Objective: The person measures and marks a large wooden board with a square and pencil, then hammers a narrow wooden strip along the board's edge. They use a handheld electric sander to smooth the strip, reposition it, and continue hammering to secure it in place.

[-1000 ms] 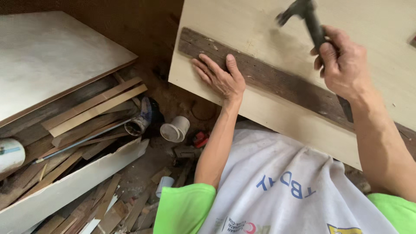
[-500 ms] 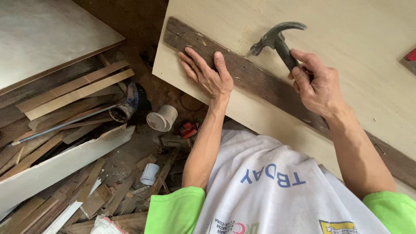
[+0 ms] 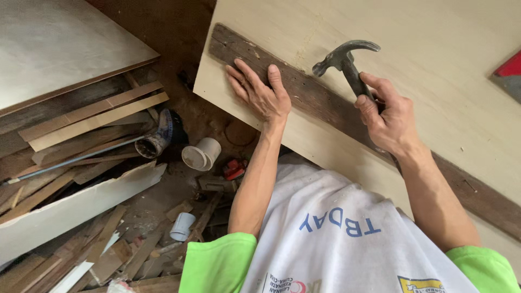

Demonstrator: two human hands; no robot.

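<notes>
My left hand lies flat, fingers spread, on a dark weathered wooden batten that runs diagonally across a pale plywood sheet. My right hand grips the handle of a dark steel claw hammer. The hammer head sits just above the batten, a little to the right of my left hand. Part of the handle is hidden inside my fist.
Below the sheet's left edge, the dirt floor holds scrap wood strips, a white board, grey and white pipe fittings, a small red object and a big pale panel at upper left. A red-edged thing shows at far right.
The hammer has come down from a raised position to just above the batten. My left hand has stayed pressed on the batten, and the camera view has shifted slightly.
</notes>
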